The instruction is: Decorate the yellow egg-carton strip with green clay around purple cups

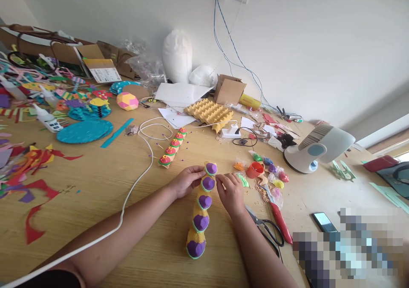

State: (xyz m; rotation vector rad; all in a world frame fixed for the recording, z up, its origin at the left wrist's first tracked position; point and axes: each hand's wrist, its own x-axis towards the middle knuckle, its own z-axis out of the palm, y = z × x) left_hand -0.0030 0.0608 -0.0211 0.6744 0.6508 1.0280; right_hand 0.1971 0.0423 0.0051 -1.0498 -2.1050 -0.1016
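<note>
A yellow egg-carton strip (200,211) with purple clay caps edged in pale green lies lengthwise on the table in front of me. My left hand (188,181) holds its far end from the left, thumb and fingers closed on it. On the right, my right hand (230,191) is closed near the same end, its fingers pinching something thin and dark at the strip's side. Farther back and to the left sits a second strip (172,148) with red and green caps and thin pins sticking out of its sides.
A white cable (138,178) crosses over my left forearm. Scissors (270,232), a red-handled knife (281,222), an orange cup (254,169) and clay bags lie right. A white fan (319,147) and an egg tray (211,112) stand farther back. Paper scraps (41,190) cover the left.
</note>
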